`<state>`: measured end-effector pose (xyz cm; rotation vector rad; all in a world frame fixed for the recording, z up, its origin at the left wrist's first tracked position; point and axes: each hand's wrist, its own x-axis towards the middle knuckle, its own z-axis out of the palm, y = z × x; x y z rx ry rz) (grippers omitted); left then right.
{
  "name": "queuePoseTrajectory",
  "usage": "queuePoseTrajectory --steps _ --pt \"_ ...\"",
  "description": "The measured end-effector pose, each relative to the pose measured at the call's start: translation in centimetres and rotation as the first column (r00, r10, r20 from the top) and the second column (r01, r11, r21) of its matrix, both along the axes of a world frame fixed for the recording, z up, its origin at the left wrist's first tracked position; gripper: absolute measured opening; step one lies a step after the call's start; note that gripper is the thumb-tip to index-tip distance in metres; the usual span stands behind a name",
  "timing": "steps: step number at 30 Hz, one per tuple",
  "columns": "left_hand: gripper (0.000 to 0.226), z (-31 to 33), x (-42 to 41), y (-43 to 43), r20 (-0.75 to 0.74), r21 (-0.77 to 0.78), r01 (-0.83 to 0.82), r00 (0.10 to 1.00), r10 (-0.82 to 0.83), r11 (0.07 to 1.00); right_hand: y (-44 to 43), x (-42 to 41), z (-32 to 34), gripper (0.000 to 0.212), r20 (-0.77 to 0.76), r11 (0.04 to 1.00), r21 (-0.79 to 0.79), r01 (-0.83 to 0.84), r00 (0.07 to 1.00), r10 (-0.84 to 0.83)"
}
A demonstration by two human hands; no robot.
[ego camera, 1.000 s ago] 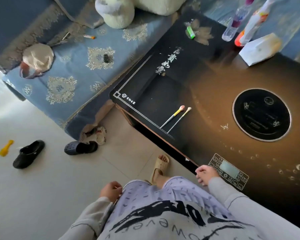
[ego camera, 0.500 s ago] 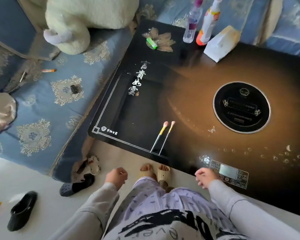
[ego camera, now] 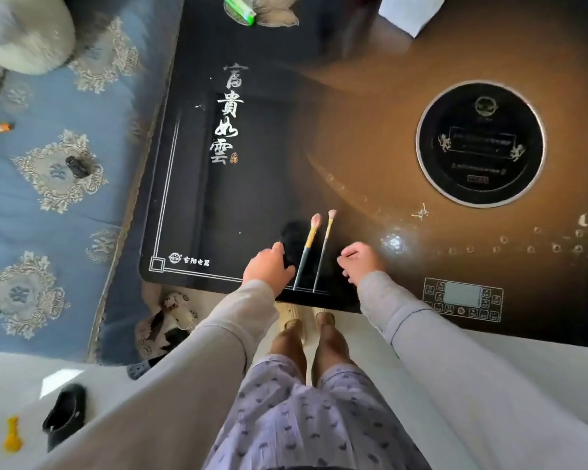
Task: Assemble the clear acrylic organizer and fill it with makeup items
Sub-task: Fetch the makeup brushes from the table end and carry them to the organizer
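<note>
Left hand [ego camera: 269, 266]: empty, fingers stretched onto the table [ego camera: 252, 191], just left of the brushes.
Right hand [ego camera: 362, 261]: empty, loosely curled, just right of them.
Brushes [ego camera: 314, 249]: two, side by side between the hands, handles at the near edge.
Organizer: not in view.
Risk: a clumsy pinch could roll a thin handle off that edge.

Grey long sleeves [ego camera: 218, 337], lilac shorts [ego camera: 302, 422] w/ dark print, beige slippers [ego camera: 290, 313].
</note>
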<state>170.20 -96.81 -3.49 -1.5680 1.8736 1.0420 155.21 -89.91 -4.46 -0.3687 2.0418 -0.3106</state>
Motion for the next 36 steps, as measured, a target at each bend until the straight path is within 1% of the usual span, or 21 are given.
queuePoseTrajectory --steps 1,3,5,10,13,16,18,21,23,24,26,28,29,31,32,33,34,36 --pt "0.036 -0.4 -0.5 -0.1 -0.005 -0.020 0.038 0.999 -0.038 0.999 -0.7 0.3 -0.4 0.007 -0.031 1.000 -0.012 0.007 0.999 -0.007" --pt "0.038 -1.3 -1.5 -0.1 -0.020 -0.052 0.074 0.997 -0.075 0.996 -1.6 1.0 -1.1 0.020 -0.133 1.000 -0.023 0.005 0.991 -0.008" --pt "0.038 -2.1 -2.4 -0.1 -0.016 -0.089 0.112 0.993 -0.114 0.990 -2.2 1.5 -1.5 0.024 -0.223 0.999 -0.035 -0.026 0.975 0.018" --pt "0.031 -3.7 -3.8 -0.3 -0.010 -0.175 0.190 0.981 -0.194 0.966 -2.5 2.0 -2.6 0.026 -0.300 0.994 0.059 -0.095 0.948 0.108" --pt "0.027 -4.0 -3.9 -0.2 0.016 -0.198 0.218 0.976 -0.219 0.956 -2.5 1.9 -2.8 0.023 -0.344 0.984 0.116 -0.137 0.924 0.169" --pt "0.025 -3.8 -3.7 -0.2 0.023 -0.187 0.225 0.974 -0.224 0.956 -2.5 1.8 -2.8 0.020 -0.331 0.977 0.159 -0.143 0.925 0.189" --pt "0.024 -3.4 -3.4 -0.2 0.020 -0.153 0.217 0.976 -0.217 0.964 -2.1 1.5 -2.5 0.019 -0.320 0.981 0.146 -0.129 0.932 0.170" --pt "0.017 -2.4 -2.2 0.3 -0.024 -0.019 0.118 0.993 -0.119 0.993 -0.3 1.1 -1.5 0.017 -0.278 0.983 0.112 -0.147 0.945 0.173" --pt "0.011 -1.4 -1.1 0.9 -0.071 0.081 0.051 0.996 -0.046 0.995 1.6 0.8 -0.6 0.015 -0.214 0.988 0.071 -0.140 0.965 0.152" --pt "0.011 -0.9 -0.4 1.4 -0.100 0.116 0.032 0.995 -0.020 0.993 2.7 0.5 -0.1 0.014 -0.181 0.990 0.047 -0.136 0.973 0.143" --pt "0.018 0.5 1.2 2.6 -0.142 0.155 0.002 0.990 0.020 0.988 5.3 0.2 1.0 0.013 -0.140 0.986 0.025 -0.165 0.976 0.167" --pt "0.024 1.5 3.3 3.8 -0.141 0.177 -0.053 0.987 0.079 0.983 8.0 0.1 1.8 0.013 -0.106 0.973 0.066 -0.219 0.968 0.225" --pt "0.022 1.5 4.3 4.1 -0.117 0.185 -0.083 0.987 0.106 0.979 9.0 0.0 2.0 0.013 -0.099 0.965 0.103 -0.241 0.963 0.251" --pt "0.008 1.0 6.6 4.4 -0.048 0.198 -0.141 0.987 0.153 0.970 11.0 -0.5 1.5 0.008 -0.088 0.961 0.156 -0.231 0.965 0.246" --pt "0.012 3.1 7.5 6.0 -0.059 0.147 -0.159 0.984 0.169 0.976 13.2 -1.0 3.7 0.002 -0.126 0.967 0.119 -0.225 0.963 0.239" --pt "0.017 4.6 8.4 7.1 -0.050 0.112 -0.163 0.984 0.169 0.980 14.8 -1.3 5.5 0.007 -0.144 0.970 0.105 -0.219 0.962 0.233" --pt "0.019 4.2 9.3 7.2 -0.012 0.100 -0.160 0.987 0.162 0.982 15.4 -1.6 4.9 0.011 -0.143 0.972 0.109 -0.208 0.964 0.222" --pt "0.019 3.9 10.9 7.9 0.060 0.101 -0.159 0.986 0.153 0.982 16.5 -1.9 4.4 0.001 -0.153 0.972 0.134 -0.195 0.965 0.214"
